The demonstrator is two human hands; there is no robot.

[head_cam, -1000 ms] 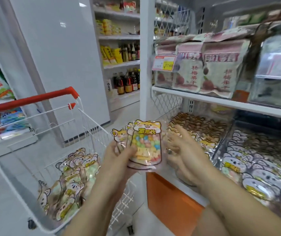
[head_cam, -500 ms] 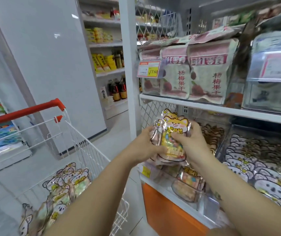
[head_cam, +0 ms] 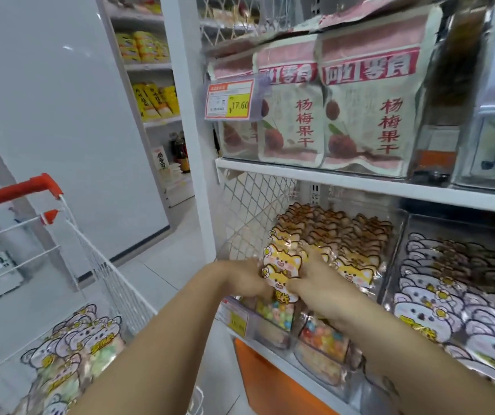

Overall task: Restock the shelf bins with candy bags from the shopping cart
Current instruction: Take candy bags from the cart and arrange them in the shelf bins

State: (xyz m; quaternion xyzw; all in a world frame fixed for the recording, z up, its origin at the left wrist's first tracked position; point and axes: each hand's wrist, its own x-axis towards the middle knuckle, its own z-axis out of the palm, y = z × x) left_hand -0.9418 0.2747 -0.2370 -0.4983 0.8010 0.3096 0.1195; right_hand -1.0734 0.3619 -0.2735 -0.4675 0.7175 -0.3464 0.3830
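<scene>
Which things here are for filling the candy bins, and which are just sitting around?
For the job: left hand, right hand, both holding the orange candy bags; clear shelf bin; shopping cart; cart's candy bags.
Just sitting: dried-fruit bags, price tag, dark bottles, yellow packets.

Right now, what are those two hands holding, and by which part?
A few clear candy bags with orange cat-face tops: left hand grips their left edge, right hand their right edge.
</scene>
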